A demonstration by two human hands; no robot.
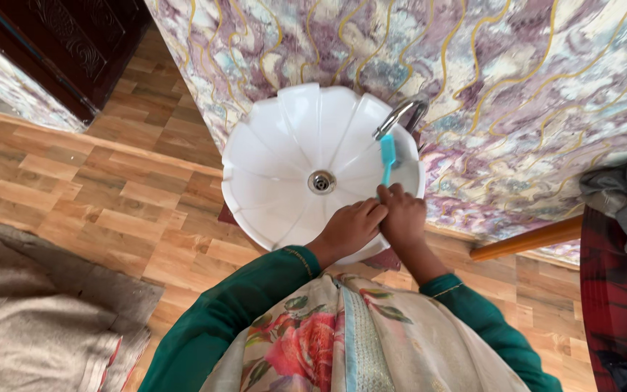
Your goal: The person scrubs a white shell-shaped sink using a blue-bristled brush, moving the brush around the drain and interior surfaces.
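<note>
- The wood-pattern floor fills the left and lower part of the view, with a marbled purple and gold wall running across the top and right.
- A crumpled beige cloth lies on the floor at lower left, well apart from the person.
- A dark carved door stands in the upper left corner.
- The white fluted basin is fixed against the wall, with a round metal drain at its middle.
- A dark red and grey fabric hangs at the right edge, beside a brown wooden rail.
- The person's green sleeves and floral scarf fill the bottom centre.
- A curved metal tap arches over the basin's far rim.
- The left hand is over the basin's near rim, fingers curled and pressed against the right hand; what it grips, if anything, I cannot tell.
- The right hand is clamped around the lower end of the handle.
- The turquoise toothbrush stands up from the right hand, its head just under the tap spout, over the right side of the basin.
</note>
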